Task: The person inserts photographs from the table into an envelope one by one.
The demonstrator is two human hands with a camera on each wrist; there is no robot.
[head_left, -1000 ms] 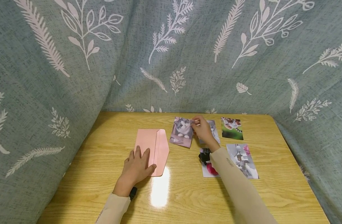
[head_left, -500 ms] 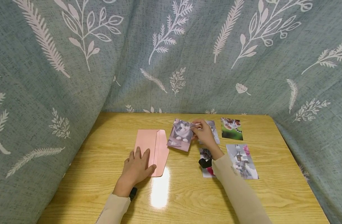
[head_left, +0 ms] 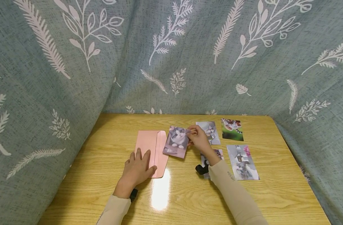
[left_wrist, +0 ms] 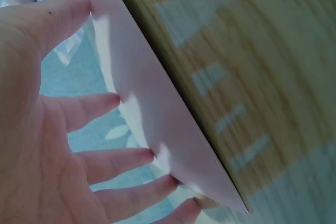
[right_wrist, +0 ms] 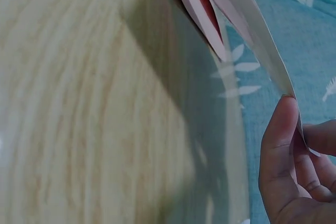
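Note:
A pink envelope [head_left: 145, 139] lies on the table with its flap [head_left: 162, 150] opened out to the right. My left hand [head_left: 137, 167] rests on it with fingers spread; the left wrist view shows the fingertips [left_wrist: 113, 100] pressing its surface. In my right hand [head_left: 198, 139] a photo card of a grey-and-white cat [head_left: 177, 142] is pinched by its right edge between thumb and fingers. The card's lower left corner overlaps the flap in the head view. The right wrist view shows the card [right_wrist: 262, 40] edge-on, raised above the table, with the envelope [right_wrist: 202, 14] beyond it.
Right of my hand lie several other photo cards: a tiger cub [head_left: 232, 129], a grey cat picture [head_left: 212, 132], one with a pink flower [head_left: 242, 162], and one [head_left: 219, 153] partly hidden under my right wrist. A leaf-patterned curtain [head_left: 171, 56] stands behind the wooden table [head_left: 109, 134].
My right hand has carried the cat card left and toward me, from beside the envelope until it overlaps the flap. My left hand has stayed in place on the envelope.

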